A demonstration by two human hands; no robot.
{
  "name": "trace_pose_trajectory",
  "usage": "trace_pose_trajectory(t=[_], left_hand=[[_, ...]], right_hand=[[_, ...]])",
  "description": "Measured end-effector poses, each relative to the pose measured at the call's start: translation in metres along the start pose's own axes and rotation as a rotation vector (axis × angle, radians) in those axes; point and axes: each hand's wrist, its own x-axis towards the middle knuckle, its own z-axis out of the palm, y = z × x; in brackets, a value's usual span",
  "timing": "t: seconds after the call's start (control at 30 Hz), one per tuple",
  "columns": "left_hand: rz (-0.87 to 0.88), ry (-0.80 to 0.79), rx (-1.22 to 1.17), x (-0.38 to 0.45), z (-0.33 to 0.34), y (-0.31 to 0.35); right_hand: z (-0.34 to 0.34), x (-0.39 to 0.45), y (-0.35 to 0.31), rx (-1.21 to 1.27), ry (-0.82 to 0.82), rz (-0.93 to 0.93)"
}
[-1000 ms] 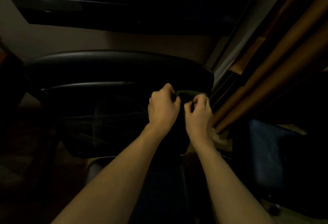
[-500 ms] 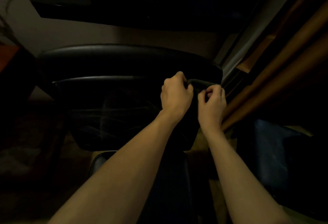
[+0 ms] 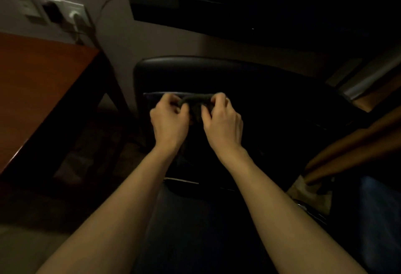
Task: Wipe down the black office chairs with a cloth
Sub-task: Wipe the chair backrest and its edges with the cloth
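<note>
1. Shifted leftward along the chair (image 3: 217, 74) back since a moment ago.
2. Left hand (image 3: 168, 121) and right hand (image 3: 223, 121): fingers pinching the cloth (image 3: 196, 104), seemingly folding it for wiping.

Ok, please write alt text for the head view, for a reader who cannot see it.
Two hands, left and right, pinch a dark cloth between them over a black chair in a dim room. A wooden table stands to the left.
</note>
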Motion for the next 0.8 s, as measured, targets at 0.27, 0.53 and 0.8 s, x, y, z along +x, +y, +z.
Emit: trace_pose_trajectory(t=[0.27,0.53,0.8], left_hand=[[-0.148,0.033,-0.201,0.044,-0.035,-0.017],[-0.074,0.015,-0.019,0.011,-0.044,-0.098],[-0.19,-0.075,-0.012,-0.01,-0.051,-0.125]], right_hand=[[0.034,0.024,-0.054,-0.081,-0.06,-0.097],[0.09,-0.042,-0.053,0.008,-0.173,-0.076],[0.094,-0.068,-0.058,0.012,-0.255,0.039]])
